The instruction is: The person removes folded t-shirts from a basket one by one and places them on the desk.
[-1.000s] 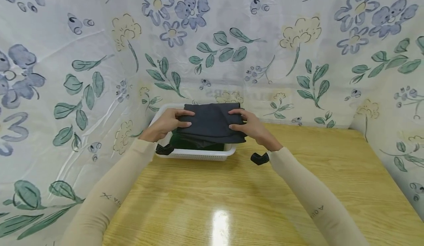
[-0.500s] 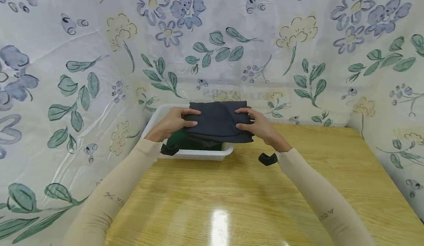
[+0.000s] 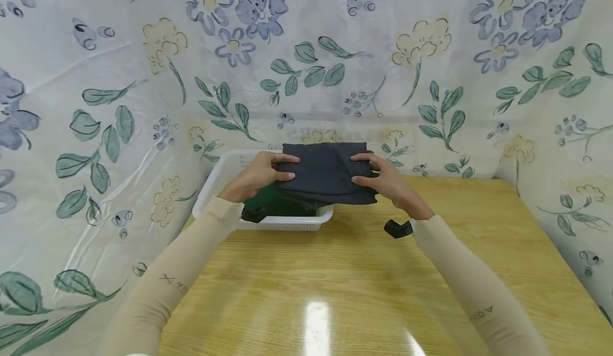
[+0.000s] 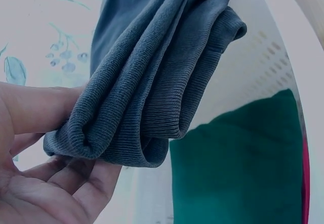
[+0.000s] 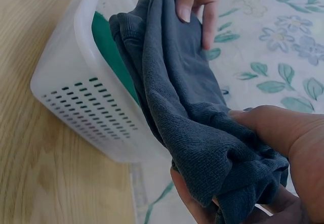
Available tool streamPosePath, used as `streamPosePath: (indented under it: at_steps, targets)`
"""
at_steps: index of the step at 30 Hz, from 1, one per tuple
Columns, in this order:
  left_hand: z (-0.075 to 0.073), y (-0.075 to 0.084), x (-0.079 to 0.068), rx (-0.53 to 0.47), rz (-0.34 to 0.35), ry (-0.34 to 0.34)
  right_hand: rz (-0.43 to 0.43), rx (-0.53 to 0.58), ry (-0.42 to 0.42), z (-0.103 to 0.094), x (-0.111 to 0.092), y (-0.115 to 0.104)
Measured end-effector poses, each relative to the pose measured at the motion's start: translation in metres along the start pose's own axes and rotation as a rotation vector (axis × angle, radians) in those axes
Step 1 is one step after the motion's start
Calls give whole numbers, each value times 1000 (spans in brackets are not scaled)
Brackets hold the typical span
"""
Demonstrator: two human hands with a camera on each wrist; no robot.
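Both hands hold a folded dark grey garment (image 3: pixel 325 170) in the air, over the right part of a white basket (image 3: pixel 282 220) and past its right side. My left hand (image 3: pixel 258 176) grips the garment's left end, thumb on one face and fingers on the other. At the opposite end, my right hand (image 3: pixel 390 181) pinches it the same way. Ribbed, layered folds of the garment (image 4: pixel 147 87) show in the left wrist view. Inside the basket lies a green cloth (image 4: pixel 238 168), with a thin red edge beside it. The garment and left hand hide part of the basket.
The basket stands at the back left of a wood-grain table (image 3: pixel 297 271), close to a flower-printed sheet (image 3: pixel 306 52) that hangs behind and along the sides. The tabletop extends to the right and in front. A black wrist device (image 3: pixel 398 229) sits by each wrist.
Both hands have carried the garment to the right and slightly upward relative to the basket, uncovering more of its left side. The grip stays the same.
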State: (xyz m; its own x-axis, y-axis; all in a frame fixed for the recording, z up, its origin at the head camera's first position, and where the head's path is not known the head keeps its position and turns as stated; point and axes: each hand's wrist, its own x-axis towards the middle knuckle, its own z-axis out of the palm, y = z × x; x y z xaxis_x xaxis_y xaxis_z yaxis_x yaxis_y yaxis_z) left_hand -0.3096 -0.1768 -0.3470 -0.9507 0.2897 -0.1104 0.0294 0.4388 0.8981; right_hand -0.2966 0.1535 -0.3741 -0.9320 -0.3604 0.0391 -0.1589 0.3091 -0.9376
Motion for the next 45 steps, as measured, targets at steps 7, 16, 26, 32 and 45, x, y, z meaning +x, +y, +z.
streamPosePath:
  at_steps: [7, 16, 26, 32, 45]
  targets:
    - [11, 5, 4, -4, 3, -38, 9, -9, 21, -12, -7, 7]
    - [26, 13, 11, 2, 22, -57, 27, -17, 25, -25, -23, -1]
    - [42, 19, 22, -19, 49, -108, 26, -77, 56, -43, -31, 18]
    - [53, 24, 29, -5, 82, -122, 24, -54, 81, -53, -35, 28]
    - [79, 30, 40, 25, 108, -144, 20, -60, 108, -71, -48, 48]
